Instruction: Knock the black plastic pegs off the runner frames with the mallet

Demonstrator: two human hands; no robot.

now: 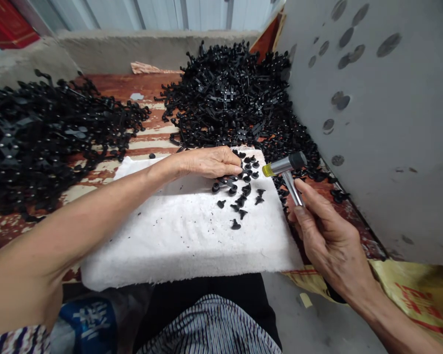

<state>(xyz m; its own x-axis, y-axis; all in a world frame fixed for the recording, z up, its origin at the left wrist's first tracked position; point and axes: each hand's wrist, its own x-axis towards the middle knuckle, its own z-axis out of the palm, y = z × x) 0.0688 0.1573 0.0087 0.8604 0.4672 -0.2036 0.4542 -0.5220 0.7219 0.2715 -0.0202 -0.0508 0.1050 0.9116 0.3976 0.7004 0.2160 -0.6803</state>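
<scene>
My right hand (327, 236) is wrapped around the handle of a small mallet (285, 164), which has a metal head with one yellow face and one black face. The mallet head is raised just right of the white cloth (192, 236), its yellow face toward my left hand. My left hand (216, 162) is closed, fingertips pinched at a black linked part (227, 184) with round knobbed ends, partly hidden under the fingers. Several loose black mushroom-shaped pieces (240, 200) lie on the cloth beside and below that hand.
A big heap of black linked parts (229, 93) rises behind the cloth, another heap (40, 142) at left. A grey panel (384, 137) stands along the right side. A worn red-brown tabletop (147, 118) shows between the heaps. Yellow sacking (417, 290) hangs at lower right.
</scene>
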